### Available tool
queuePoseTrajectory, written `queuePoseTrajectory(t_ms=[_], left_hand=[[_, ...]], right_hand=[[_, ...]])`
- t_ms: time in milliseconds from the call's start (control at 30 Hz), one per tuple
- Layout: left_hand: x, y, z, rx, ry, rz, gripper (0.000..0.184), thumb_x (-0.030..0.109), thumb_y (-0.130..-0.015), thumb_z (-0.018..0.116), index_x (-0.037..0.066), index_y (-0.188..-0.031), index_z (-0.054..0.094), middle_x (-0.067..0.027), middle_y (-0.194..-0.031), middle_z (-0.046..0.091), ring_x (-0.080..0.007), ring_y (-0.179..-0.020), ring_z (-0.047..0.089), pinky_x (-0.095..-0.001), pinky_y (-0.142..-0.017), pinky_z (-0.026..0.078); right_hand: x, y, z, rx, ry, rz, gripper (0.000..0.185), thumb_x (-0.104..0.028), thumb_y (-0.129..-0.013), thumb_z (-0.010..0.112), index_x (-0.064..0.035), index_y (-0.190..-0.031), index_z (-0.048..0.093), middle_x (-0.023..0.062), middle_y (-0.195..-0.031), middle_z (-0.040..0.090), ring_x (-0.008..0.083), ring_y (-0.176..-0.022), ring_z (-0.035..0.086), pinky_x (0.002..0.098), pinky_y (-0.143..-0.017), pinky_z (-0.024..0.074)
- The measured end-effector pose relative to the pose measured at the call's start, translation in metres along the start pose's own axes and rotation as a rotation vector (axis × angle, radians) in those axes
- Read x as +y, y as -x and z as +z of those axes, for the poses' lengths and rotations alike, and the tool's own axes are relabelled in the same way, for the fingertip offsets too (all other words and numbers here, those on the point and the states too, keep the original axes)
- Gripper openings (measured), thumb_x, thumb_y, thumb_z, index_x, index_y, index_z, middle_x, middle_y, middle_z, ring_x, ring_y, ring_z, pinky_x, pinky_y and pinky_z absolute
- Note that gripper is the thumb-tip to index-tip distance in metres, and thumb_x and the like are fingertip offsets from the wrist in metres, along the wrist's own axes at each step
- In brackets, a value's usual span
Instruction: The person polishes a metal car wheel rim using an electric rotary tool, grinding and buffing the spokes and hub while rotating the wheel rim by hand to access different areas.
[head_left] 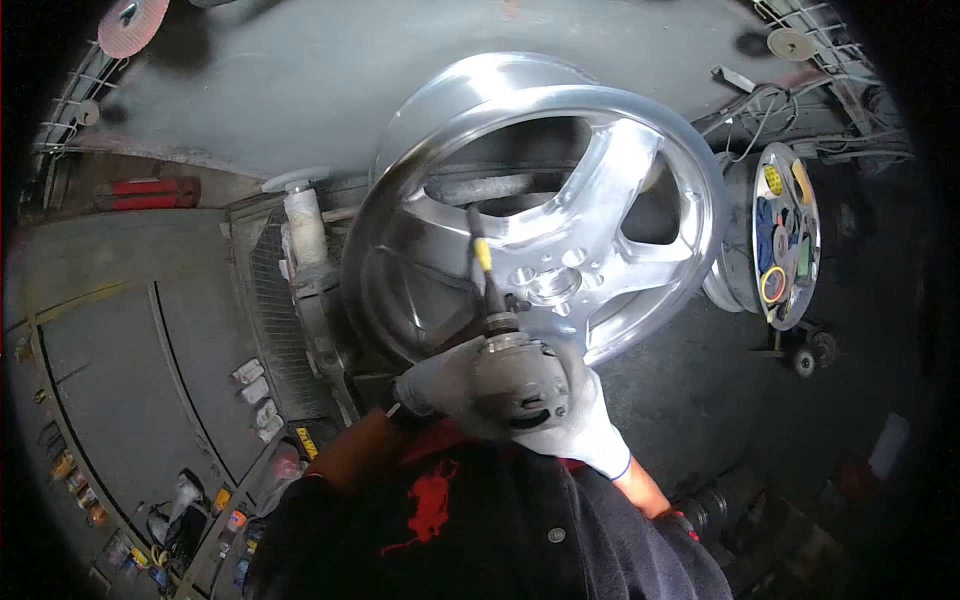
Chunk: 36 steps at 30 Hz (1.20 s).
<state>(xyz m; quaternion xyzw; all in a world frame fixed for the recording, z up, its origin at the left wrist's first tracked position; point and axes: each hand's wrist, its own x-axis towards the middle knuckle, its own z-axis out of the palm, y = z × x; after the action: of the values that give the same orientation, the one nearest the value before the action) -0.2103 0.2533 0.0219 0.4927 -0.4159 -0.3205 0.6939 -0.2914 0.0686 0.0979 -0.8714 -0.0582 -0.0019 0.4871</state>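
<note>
A shiny metal alloy wheel rim (620, 165) with broad spokes stands in front of me, its face tilted toward me. Both my hands wear pale gloves and are closed around a dark, dusty power grinder (520, 380) at the rim's lower edge. My left hand (440, 380) grips its left side, somewhat blurred. On the lower right side, my right hand (580, 425) wraps round the body. From the grinder a dark cable or rod with a yellow band (483, 254) runs up across the spokes. Any working tip is hidden from view.
At right, a second wheel (787, 235) carries tapes and small discs. A pale cylinder (305, 230) stands on the metal frame left of the rim. Abrasive discs (130, 25) hang at upper left. A red tool case (150, 193) lies farther left; cables (765, 115) hang at upper right.
</note>
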Motion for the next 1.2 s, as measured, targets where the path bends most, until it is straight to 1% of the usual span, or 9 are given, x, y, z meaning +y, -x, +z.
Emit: queuePoseTrajectory(t_ms=[133,233,267,367,500,633,900,967,1200], left_hand=[[0.003,-0.026,0.016,-0.063,0.837,-0.355,0.084,0.008,-0.064,0.088,0.004,-0.136,0.046,-0.0033,-0.126,0.059,-0.0128,-0.114,0.055,-0.0317,-0.101,0.046],[-0.003,-0.053,0.025,-0.141,0.71,-0.177,0.083,0.007,-0.065,0.087,0.003,-0.137,0.045,-0.0028,-0.125,0.058,-0.0127,-0.115,0.054,-0.0316,-0.1,0.046],[0.004,-0.061,0.028,-0.105,0.702,-0.128,0.078,0.012,-0.07,0.086,0.003,-0.136,0.045,-0.0038,-0.124,0.057,-0.0133,-0.115,0.052,-0.0322,-0.102,0.044],[0.026,-0.084,0.033,-0.154,0.493,-0.108,0.093,0.019,-0.075,0.084,-0.001,-0.147,0.028,-0.0076,-0.137,0.049,-0.0185,-0.127,0.046,-0.0337,-0.111,0.035],[0.062,-0.103,0.04,-0.15,0.287,-0.237,0.09,0.016,-0.085,0.074,0.0,-0.152,0.015,-0.0093,-0.131,0.049,-0.0169,-0.124,0.044,-0.0324,-0.106,0.037],[0.053,-0.112,0.063,-0.01,0.358,-0.007,0.064,0.021,-0.097,0.061,0.0,-0.148,0.029,-0.0068,-0.127,0.052,-0.0119,-0.117,0.048,-0.0283,-0.102,0.04],[0.051,-0.166,0.073,0.073,0.535,0.076,0.039,0.026,-0.1,0.057,0.001,-0.13,0.054,-0.0055,-0.113,0.062,-0.0107,-0.105,0.056,-0.0286,-0.092,0.046],[0.037,-0.194,0.067,0.136,0.357,0.054,0.04,0.029,-0.097,0.063,0.001,-0.125,0.057,-0.0056,-0.112,0.063,-0.0099,-0.103,0.056,-0.0266,-0.091,0.047],[0.048,-0.242,0.074,0.347,0.416,0.223,0.044,0.036,-0.095,0.064,-0.004,-0.113,0.06,-0.0099,-0.1,0.069,-0.0142,-0.095,0.062,-0.0301,-0.087,0.049]], right_hand=[[0.012,0.019,-0.002,0.123,0.02,0.142,0.083,-0.021,-0.059,0.089,-0.0057,-0.128,0.047,0.0191,-0.104,0.068,0.0366,-0.087,0.071,0.0415,-0.076,0.0581],[0.029,0.03,-0.007,0.139,0.15,0.153,0.075,-0.024,-0.061,0.088,-0.0091,-0.125,0.052,0.0187,-0.104,0.068,0.0338,-0.093,0.07,0.0408,-0.08,0.0572],[0.023,0.023,-0.021,0.079,0.48,-0.129,0.064,-0.027,-0.064,0.086,-0.0069,-0.118,0.059,0.018,-0.106,0.068,0.0303,-0.097,0.069,0.0385,-0.084,0.0559],[0.008,0.039,-0.015,0.435,-0.396,0.404,0.063,-0.017,-0.06,0.089,-0.0036,-0.116,0.061,0.0106,-0.107,0.067,0.0219,-0.099,0.067,0.0346,-0.09,0.0521],[0.003,0.05,-0.049,0.414,-0.111,0.214,0.078,-0.018,-0.049,0.096,-0.0024,-0.115,0.059,0.008,-0.109,0.065,0.0177,-0.098,0.063,0.0339,-0.088,0.0509],[0.008,0.056,-0.075,0.551,0.3,0.001,0.094,-0.032,-0.047,0.095,0.002,-0.124,0.054,0.0104,-0.114,0.064,0.0201,-0.106,0.061,0.0358,-0.096,0.0473],[0.011,0.025,-0.116,0.634,-0.301,0.07,0.096,-0.047,-0.075,0.08,0.0003,-0.145,0.036,0.0124,-0.132,0.053,0.0199,-0.12,0.053,0.0343,-0.1,0.0435],[0.005,0.007,-0.126,0.586,-0.149,-0.101,0.047,-0.038,-0.096,0.06,-0.0021,-0.126,0.057,0.006,-0.121,0.06,0.0134,-0.112,0.055,0.0284,-0.097,0.0418],[0.025,-0.029,-0.166,0.559,-0.314,-0.057,0.045,-0.03,-0.101,0.054,-0.0016,-0.136,0.051,0.0077,-0.128,0.058,0.0147,-0.115,0.054,0.032,-0.102,0.04]])
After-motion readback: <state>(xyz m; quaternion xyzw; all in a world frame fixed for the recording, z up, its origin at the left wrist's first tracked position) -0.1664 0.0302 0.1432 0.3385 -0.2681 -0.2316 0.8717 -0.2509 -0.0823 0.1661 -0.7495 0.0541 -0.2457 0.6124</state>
